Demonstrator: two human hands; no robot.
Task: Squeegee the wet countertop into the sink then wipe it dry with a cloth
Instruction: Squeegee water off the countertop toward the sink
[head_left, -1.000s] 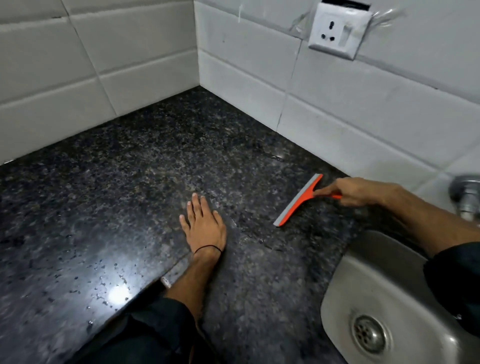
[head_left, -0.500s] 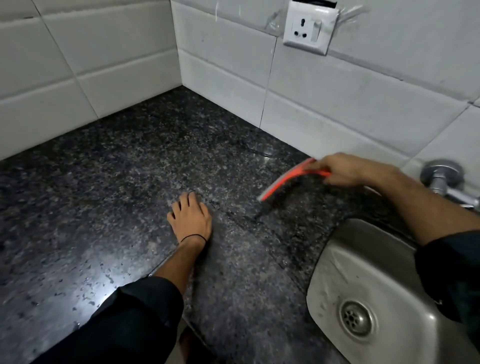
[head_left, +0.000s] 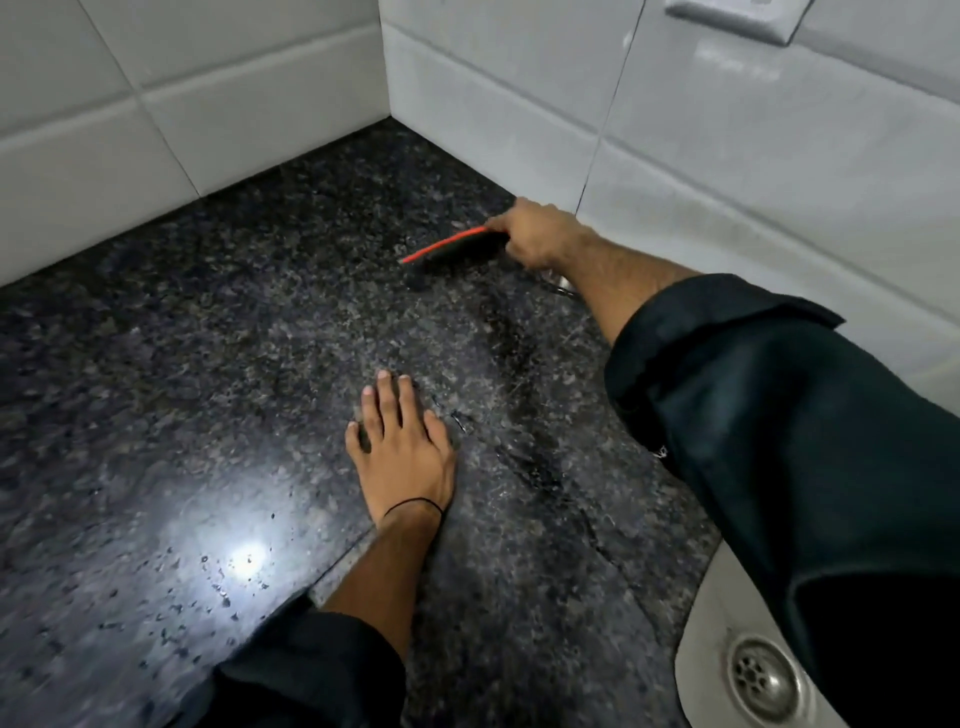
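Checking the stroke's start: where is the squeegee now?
Head view, right of centre: the right hand grips the squeegee close to the foot of the tiled wall.

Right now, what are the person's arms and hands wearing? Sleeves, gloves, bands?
Both hands are bare, no gloves: left hand, right hand. Dark, loose sleeves end partway up the forearms: left sleeve, right sleeve. A thin black band circles the left wrist.

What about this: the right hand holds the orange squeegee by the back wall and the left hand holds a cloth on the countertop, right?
No cloth: in the head view the left hand lies flat and empty on the countertop. The right hand does hold the orange squeegee by the back wall.
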